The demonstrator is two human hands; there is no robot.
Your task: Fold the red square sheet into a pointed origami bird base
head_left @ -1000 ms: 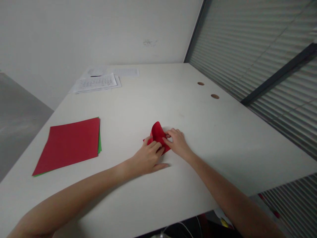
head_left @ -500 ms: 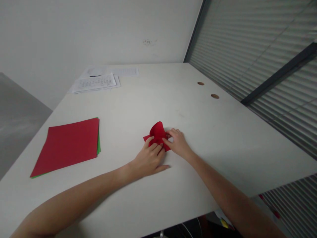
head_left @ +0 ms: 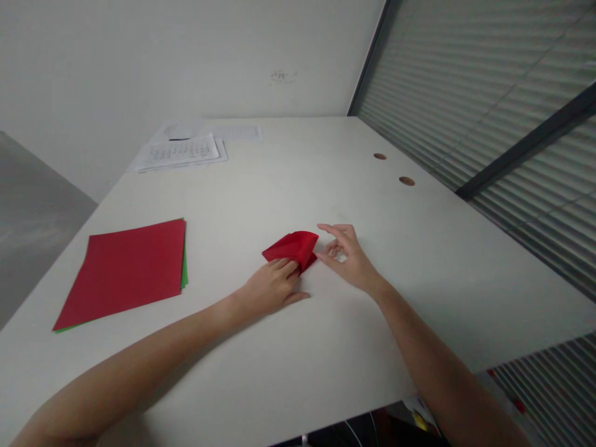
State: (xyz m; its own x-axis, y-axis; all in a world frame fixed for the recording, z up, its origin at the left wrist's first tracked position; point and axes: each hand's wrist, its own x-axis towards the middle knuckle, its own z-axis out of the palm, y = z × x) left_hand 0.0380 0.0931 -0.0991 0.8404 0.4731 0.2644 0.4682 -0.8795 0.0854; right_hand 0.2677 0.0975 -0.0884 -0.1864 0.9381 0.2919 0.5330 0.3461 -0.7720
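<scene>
A small piece of folded red paper (head_left: 305, 246) lies on the white table in front of me, with a flap standing partly raised. My left hand (head_left: 274, 284) reaches in from the left and holds the near side of the paper down. Its fingertips are partly hidden in the fold, and its thumb sticks out over the table. Just to the right of the paper is my right hand (head_left: 343, 251), thumb and fingers apart with nothing between them. Its fingertips are close to the paper's right edge; whether the thumb touches it I cannot tell.
On the left lies a stack of red sheets (head_left: 125, 270) with green paper (head_left: 185, 273) showing under its edge. White printed papers (head_left: 181, 152) are at the far left of the table (head_left: 298, 180). Two round holes are near the right edge, beside window blinds (head_left: 465, 93).
My right hand has let go of the red paper and moved slightly right, its fingers opening. The paper's upright curved flap has come down lower and wider. My left hand has shifted slightly left.
</scene>
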